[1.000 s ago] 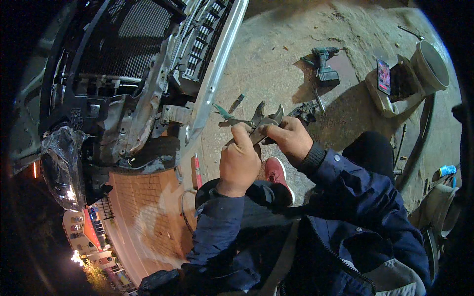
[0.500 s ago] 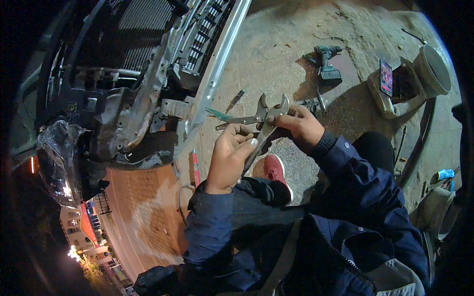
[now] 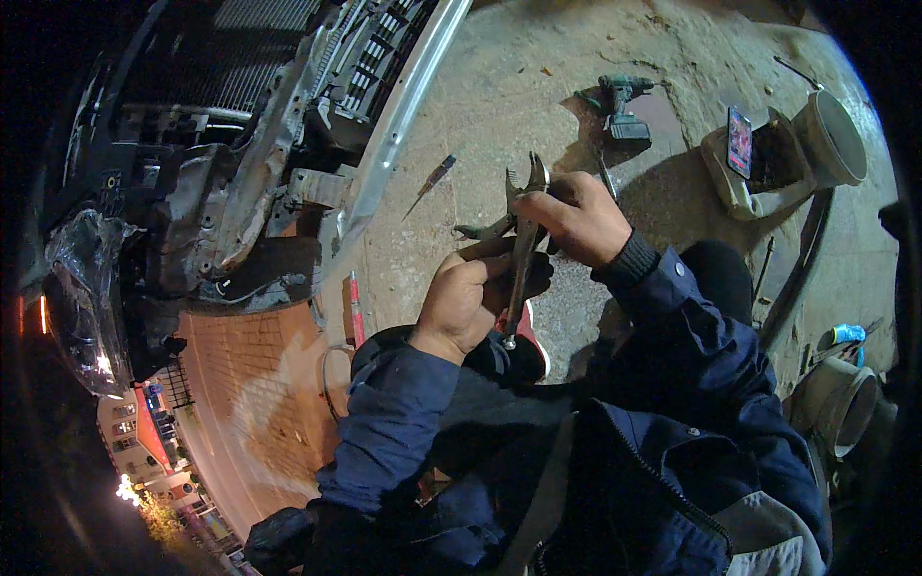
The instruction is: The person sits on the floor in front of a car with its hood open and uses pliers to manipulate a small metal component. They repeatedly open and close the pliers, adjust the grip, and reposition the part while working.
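Observation:
Metal locking pliers [image 3: 521, 261] stand nearly upright between my hands, their jaws pointing away from me. My right hand [image 3: 584, 223] is closed on them just below the jaws, thumb across the metal. Lower down, my left hand [image 3: 459, 305] has its fingers bent round the handles; part of its grip is hidden behind the pliers. One handle [image 3: 488, 230] sticks out to the left above my left hand. The adjusting screw [image 3: 510, 341] shows at the near end, over a red shoe.
At left is a car's opened front with a metal crossbeam [image 3: 399, 134] and a plastic-wrapped headlight [image 3: 91, 298]. On the ground lie a screwdriver [image 3: 439, 175] and a cordless drill [image 3: 626, 110]. A phone [image 3: 739, 142] leans on a cut-open container [image 3: 715, 163] beside a bucket [image 3: 834, 139].
The pliers have turned in my hands: the handle pointing far left now looks shorter, and the jaws appear narrower. The whole view has shifted slightly, moving the surroundings left.

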The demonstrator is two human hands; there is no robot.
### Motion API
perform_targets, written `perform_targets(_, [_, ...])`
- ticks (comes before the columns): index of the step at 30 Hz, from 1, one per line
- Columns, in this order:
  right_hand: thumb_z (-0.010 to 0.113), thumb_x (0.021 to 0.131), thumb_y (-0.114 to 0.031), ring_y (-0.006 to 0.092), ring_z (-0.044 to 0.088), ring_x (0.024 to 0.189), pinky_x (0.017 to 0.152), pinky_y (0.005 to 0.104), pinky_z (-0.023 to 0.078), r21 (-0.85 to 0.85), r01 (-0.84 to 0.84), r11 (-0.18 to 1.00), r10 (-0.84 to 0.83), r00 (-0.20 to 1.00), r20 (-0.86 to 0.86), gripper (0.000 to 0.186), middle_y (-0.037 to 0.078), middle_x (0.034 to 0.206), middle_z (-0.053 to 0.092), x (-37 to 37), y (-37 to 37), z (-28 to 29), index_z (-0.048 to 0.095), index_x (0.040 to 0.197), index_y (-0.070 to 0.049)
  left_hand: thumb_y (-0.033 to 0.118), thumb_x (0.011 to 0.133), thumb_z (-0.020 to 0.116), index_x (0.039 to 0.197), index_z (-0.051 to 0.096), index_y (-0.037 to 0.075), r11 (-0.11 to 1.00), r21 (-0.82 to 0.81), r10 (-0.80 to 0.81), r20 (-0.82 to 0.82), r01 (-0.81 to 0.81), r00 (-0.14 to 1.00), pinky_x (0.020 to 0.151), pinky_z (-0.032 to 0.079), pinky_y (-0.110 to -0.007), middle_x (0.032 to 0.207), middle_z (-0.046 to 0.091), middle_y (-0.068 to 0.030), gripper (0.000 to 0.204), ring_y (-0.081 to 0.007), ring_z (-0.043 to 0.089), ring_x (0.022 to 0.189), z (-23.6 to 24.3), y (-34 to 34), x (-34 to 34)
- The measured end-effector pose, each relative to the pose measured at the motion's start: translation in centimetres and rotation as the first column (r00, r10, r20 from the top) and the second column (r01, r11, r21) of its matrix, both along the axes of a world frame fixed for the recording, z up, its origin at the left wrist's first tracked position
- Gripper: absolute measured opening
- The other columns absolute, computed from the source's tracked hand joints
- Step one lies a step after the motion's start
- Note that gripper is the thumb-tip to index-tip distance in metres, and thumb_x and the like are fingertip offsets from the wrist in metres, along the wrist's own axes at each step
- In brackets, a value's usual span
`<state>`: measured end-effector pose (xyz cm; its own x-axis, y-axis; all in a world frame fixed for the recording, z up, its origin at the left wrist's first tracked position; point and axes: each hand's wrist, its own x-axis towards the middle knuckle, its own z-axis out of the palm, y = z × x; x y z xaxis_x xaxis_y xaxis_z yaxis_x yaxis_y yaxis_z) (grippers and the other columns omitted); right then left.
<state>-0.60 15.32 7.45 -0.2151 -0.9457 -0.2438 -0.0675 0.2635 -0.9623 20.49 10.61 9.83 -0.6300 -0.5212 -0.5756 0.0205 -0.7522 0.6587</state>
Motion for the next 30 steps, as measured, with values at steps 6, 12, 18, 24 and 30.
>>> perform_targets(6, [0.069, 0.099, -0.005, 0.0264, 0.071, 0.091, 0.078, 0.0364, 0.06, 0.001, -0.112, 0.994, 0.111, 0.99, 0.091, 0.023, 0.014, 0.106, 0.072, -1.6, 0.2, -2.3, 0.078, 0.12, -0.007, -0.001, 0.107, 0.055, 0.139, 0.064, -0.005, 0.994, -0.109, 0.001, 0.04, 0.003, 0.999, 0.092, 0.065, -0.039, 0.118, 0.076, -0.0157, 0.034, -0.0254, 0.078, 0.096, 0.3, -0.2, -0.5])
perform_targets(12, [0.07, 0.098, -0.006, 0.0241, 0.076, 0.098, 0.08, 0.0355, 0.062, -0.36, -0.254, 0.897, 0.003, 0.82, -0.573, 0.026, 0.014, 0.108, 0.071, -2.5, -0.2, -6.4, 0.078, 0.122, -0.009, 0.001, 0.106, 0.058, 0.129, 0.068, -0.006, 0.962, -0.27, 0.062, 0.072, -0.04, 0.995, 0.088, 0.062, -0.031, 0.112, 0.076, -0.0117, 0.026, -0.0185, 0.076, 0.095, 0.0, -0.4, -0.9])
perform_targets(18, [0.077, 0.098, -0.018, 0.0259, 0.079, 0.094, 0.091, 0.0419, 0.064, -0.099, 0.023, 0.995, 0.057, 0.679, 0.731, 0.027, 0.014, 0.107, 0.079, -2.4, -1.1, -6.5, 0.073, 0.113, 0.005, 0.003, 0.105, 0.063, 0.122, 0.072, -0.007, 0.932, -0.355, 0.112, 0.1, -0.069, 0.989, 0.088, 0.058, -0.027, 0.112, 0.077, -0.0101, 0.021, -0.0141, 0.074, 0.097, -0.5, -0.2, -0.9])
perform_targets(24, [0.075, 0.097, -0.014, 0.0296, 0.078, 0.096, 0.091, 0.046, 0.065, -0.055, 0.016, 0.998, 0.036, 0.563, 0.826, 0.029, 0.017, 0.108, 0.078, -2.0, -1.1, -5.5, 0.071, 0.117, 0.007, 0.008, 0.105, 0.067, 0.12, 0.074, -0.004, 0.909, -0.415, 0.118, 0.152, -0.045, 0.981, 0.083, 0.057, -0.025, 0.105, 0.076, -0.0073, 0.02, -0.0118, 0.072, 0.091, 0.3, -0.6, -0.6])
perform_targets(30, [0.073, 0.099, -0.013, 0.0303, 0.078, 0.104, 0.098, 0.0497, 0.063, -0.153, -0.006, 0.988, 0.138, 0.472, 0.871, 0.032, 0.017, 0.112, 0.078, -1.8, -1.2, -7.1, 0.069, 0.124, 0.005, 0.009, 0.104, 0.069, 0.115, 0.076, -0.002, 0.903, -0.416, 0.182, 0.153, -0.103, 0.971, 0.075, 0.055, -0.023, 0.105, 0.076, -0.0048, 0.018, -0.0093, 0.069, 0.088, 1.6, -0.1, -0.7])
